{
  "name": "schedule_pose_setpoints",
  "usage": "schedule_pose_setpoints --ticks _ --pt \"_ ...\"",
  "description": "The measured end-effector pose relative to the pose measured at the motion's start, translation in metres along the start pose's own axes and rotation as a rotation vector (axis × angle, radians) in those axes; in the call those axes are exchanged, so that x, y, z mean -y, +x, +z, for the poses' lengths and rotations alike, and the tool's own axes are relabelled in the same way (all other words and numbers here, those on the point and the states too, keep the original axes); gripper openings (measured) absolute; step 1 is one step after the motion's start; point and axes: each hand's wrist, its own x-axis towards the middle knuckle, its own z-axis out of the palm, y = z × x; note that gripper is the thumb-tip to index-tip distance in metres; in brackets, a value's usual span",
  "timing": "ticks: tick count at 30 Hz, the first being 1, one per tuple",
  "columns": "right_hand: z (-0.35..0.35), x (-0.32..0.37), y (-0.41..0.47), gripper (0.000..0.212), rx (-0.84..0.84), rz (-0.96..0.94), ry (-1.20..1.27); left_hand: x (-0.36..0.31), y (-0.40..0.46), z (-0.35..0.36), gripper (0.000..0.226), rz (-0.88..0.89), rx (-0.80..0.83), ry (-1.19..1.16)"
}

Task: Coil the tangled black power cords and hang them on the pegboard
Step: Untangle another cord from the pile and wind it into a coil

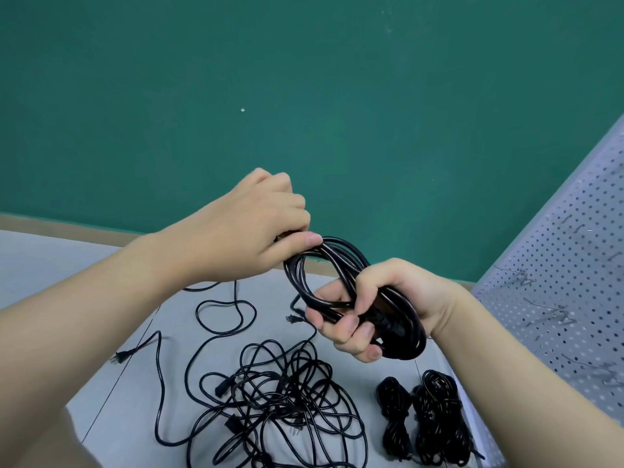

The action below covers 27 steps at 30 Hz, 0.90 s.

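Coiled cord (pixel 341 292): held above table (pixel 50 261), centre-right.
R hand (pixel 378 309): fist round coil's near part.
L hand (pixel 256 224): pinching coil's far end.
Tangled cords (pixel 280 400): on table, near.
Pegboard (pixel 567 298): right.

workshop-like room, grey perforated pegboard (pixel 557 298) with hooks, green wall (pixel 304 96), grey worktable (pixel 118 383)

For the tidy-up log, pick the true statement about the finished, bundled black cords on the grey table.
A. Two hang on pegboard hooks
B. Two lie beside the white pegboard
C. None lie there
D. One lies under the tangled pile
B: two bundled black cords lie on the grey table beside the white perforated pegboard.
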Motion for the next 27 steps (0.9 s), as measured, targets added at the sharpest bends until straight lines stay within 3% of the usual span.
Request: schedule_pose_setpoints --ticks 4,8,11,13,15,18,20,23,27 --pt "0.0 0.002 -0.005 0.036 -0.013 -0.066 -0.017 0.008 -0.001 0.001 0.034 -0.077 -0.098 0.007" --pt "0.002 -0.001 -0.004 0.037 -0.096 -0.097 -0.085 0.004 -0.004 0.01 0.007 -0.337 -0.02 -0.404" --pt "0.002 -0.001 -0.005 0.039 -0.155 -0.124 -0.114 -0.008 -0.003 0.026 0.022 -0.598 -0.049 -0.713" --pt "0.0 -0.002 -0.007 0.039 -0.193 -0.135 -0.122 -0.012 0.002 0.031 0.029 -0.733 -0.161 -1.01" --pt "-0.003 -0.003 -0.009 0.04 -0.238 -0.15 -0.116 -0.006 0.004 0.033 0.029 -0.823 -0.271 -1.161" --pt "-0.008 -0.002 -0.013 0.04 -0.299 -0.213 -0.076 0.01 0.003 0.03 0.021 -0.84 -0.292 -1.138" --pt "-0.011 -0.002 -0.016 0.042 -0.335 -0.264 -0.061 0.019 0.0 0.026 0.025 -0.795 -0.263 -0.932" --pt "-0.012 -0.002 -0.018 0.045 -0.413 -0.327 -0.072 0.029 -0.007 0.027 0.031 -0.801 -0.059 -0.7" --pt "-0.016 -0.002 -0.014 0.045 -0.513 -0.427 -0.072 0.028 -0.01 0.024 0.036 -0.856 0.2 -0.965"
